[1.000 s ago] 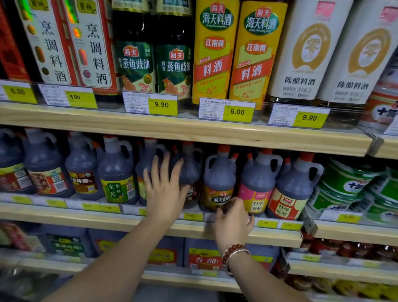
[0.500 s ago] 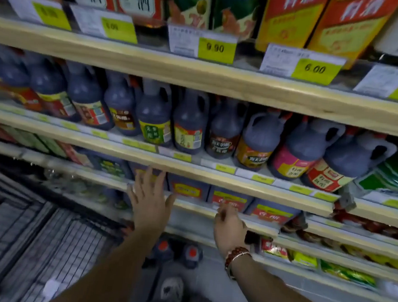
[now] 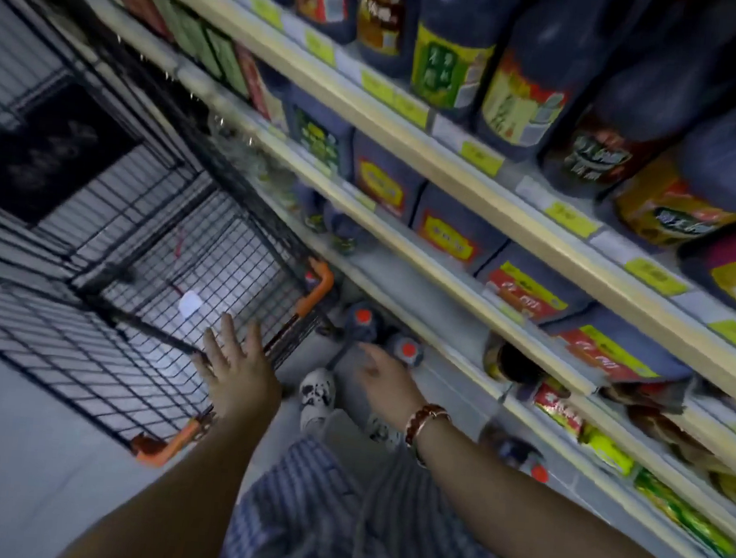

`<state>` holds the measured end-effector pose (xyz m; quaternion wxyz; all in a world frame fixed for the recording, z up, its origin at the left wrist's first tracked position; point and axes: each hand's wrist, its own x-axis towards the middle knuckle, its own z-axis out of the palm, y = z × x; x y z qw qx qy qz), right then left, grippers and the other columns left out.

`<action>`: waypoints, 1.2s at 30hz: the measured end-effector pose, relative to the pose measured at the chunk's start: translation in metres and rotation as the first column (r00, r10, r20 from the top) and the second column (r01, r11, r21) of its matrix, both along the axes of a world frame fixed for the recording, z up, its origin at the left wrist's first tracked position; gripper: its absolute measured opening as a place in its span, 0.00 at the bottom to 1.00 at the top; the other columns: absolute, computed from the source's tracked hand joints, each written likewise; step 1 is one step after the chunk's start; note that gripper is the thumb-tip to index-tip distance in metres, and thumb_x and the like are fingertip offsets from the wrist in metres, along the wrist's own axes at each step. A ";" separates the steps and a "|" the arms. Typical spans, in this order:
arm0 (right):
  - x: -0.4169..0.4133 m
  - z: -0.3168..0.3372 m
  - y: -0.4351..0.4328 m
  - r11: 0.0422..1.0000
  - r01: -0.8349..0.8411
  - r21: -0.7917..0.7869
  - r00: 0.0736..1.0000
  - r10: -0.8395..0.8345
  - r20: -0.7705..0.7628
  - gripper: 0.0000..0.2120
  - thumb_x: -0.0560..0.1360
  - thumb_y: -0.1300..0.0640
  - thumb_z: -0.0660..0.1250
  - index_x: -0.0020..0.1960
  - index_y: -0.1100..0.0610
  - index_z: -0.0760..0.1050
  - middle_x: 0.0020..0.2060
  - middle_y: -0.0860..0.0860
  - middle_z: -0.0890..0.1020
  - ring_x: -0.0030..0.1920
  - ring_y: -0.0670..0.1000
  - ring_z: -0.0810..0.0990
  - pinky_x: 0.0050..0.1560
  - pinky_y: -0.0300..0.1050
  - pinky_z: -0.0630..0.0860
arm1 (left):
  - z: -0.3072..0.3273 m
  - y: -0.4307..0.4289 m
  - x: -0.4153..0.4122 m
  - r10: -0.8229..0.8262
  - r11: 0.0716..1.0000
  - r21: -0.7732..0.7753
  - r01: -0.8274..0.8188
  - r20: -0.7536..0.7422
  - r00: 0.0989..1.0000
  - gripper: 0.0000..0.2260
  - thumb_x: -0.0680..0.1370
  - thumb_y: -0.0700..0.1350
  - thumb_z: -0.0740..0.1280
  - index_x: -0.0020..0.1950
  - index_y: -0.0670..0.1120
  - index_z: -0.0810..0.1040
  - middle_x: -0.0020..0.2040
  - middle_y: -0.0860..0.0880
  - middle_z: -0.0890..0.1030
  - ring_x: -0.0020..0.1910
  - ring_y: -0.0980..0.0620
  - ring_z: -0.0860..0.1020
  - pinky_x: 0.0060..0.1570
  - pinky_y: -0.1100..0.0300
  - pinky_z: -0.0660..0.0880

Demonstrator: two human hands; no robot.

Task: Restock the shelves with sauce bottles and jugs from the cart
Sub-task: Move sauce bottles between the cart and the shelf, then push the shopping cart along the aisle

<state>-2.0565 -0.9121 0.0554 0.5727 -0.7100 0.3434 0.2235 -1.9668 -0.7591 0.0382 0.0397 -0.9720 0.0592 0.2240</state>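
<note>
I look steeply down. Two dark jugs with red caps stand on the floor between the black wire cart and the shelving. My left hand is spread with fingers apart over the cart's near corner, holding nothing. My right hand, with a bead bracelet on its wrist, reaches down toward the floor jugs, fingers loosely open, just short of the nearer red cap. Dark sauce jugs fill the shelf at upper right. Another red-capped jug lies low by the bottom shelf.
The cart's basket looks empty except for a small white tag; its orange handle corners sit close to the shelf edge. Wooden shelf edges run diagonally on the right. My shoes stand between cart and shelves.
My view has swung from the shelf face down to the floor. Both hands have dropped from the shelf edge; the right one is now near the floor jugs, the left over the cart.
</note>
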 end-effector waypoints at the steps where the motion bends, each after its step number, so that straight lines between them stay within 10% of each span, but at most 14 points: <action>1: 0.008 -0.001 0.008 0.999 -0.041 0.022 0.999 0.041 0.002 0.21 0.80 0.59 0.55 0.72 0.52 0.60 0.66 0.60 0.73 0.63 0.60 0.73 0.62 0.52 0.72 | -0.003 0.007 0.000 0.024 0.999 0.028 -0.023 -0.018 1.000 0.31 0.80 0.42 0.57 0.77 0.52 0.44 0.77 0.45 0.33 0.75 0.39 0.35 0.72 0.42 0.35; 6: 0.042 -0.007 0.034 0.983 -0.163 0.088 0.987 0.163 0.009 0.27 0.80 0.58 0.56 0.76 0.49 0.50 0.72 0.57 0.65 0.67 0.61 0.69 0.66 0.52 0.67 | -0.005 0.043 0.019 0.092 0.993 0.076 -0.089 -0.041 0.995 0.23 0.79 0.38 0.56 0.72 0.53 0.64 0.79 0.46 0.46 0.77 0.40 0.39 0.72 0.40 0.37; 9: 0.066 -0.012 0.049 0.974 -0.204 0.102 0.979 0.201 0.033 0.30 0.79 0.58 0.57 0.76 0.49 0.48 0.76 0.48 0.53 0.74 0.54 0.59 0.71 0.48 0.61 | -0.003 0.074 0.051 0.127 0.992 -0.017 -0.128 -0.030 0.991 0.16 0.81 0.52 0.54 0.68 0.53 0.71 0.77 0.46 0.57 0.77 0.41 0.45 0.74 0.40 0.44; 14: 0.096 -0.019 0.081 0.980 -0.201 -0.015 0.980 0.201 -0.016 0.28 0.79 0.61 0.56 0.76 0.57 0.48 0.77 0.49 0.49 0.75 0.51 0.57 0.66 0.33 0.55 | -0.016 0.084 0.072 -0.319 0.944 -0.177 0.278 -0.283 0.904 0.28 0.75 0.66 0.55 0.71 0.54 0.66 0.76 0.51 0.60 0.77 0.46 0.51 0.75 0.46 0.48; 19: 0.117 -0.025 0.103 0.984 -0.154 -0.093 0.987 0.149 -0.068 0.27 0.79 0.61 0.55 0.76 0.57 0.50 0.77 0.48 0.49 0.74 0.49 0.57 0.61 0.30 0.55 | -0.028 0.086 0.087 -0.488 0.872 -0.168 0.459 -0.243 0.838 0.20 0.80 0.52 0.56 0.73 0.55 0.63 0.74 0.53 0.64 0.76 0.47 0.56 0.74 0.46 0.51; 27: 0.164 -0.028 0.143 0.932 -0.210 -0.295 0.978 0.202 -0.058 0.28 0.78 0.61 0.56 0.75 0.57 0.50 0.77 0.48 0.46 0.76 0.51 0.53 0.70 0.40 0.57 | -0.029 0.111 0.128 -0.379 0.925 -0.133 0.357 -0.231 0.896 0.16 0.79 0.40 0.54 0.65 0.52 0.67 0.54 0.46 0.81 0.50 0.43 0.80 0.41 0.55 0.70; 36: 0.220 -0.040 0.145 0.917 -0.300 -0.262 0.953 0.298 -0.045 0.34 0.74 0.66 0.57 0.76 0.50 0.49 0.75 0.55 0.52 0.72 0.58 0.61 0.65 0.51 0.68 | -0.031 0.142 0.151 -0.100 0.994 0.017 0.108 -0.250 0.963 0.23 0.79 0.34 0.54 0.69 0.55 0.63 0.53 0.45 0.80 0.48 0.45 0.80 0.39 0.54 0.72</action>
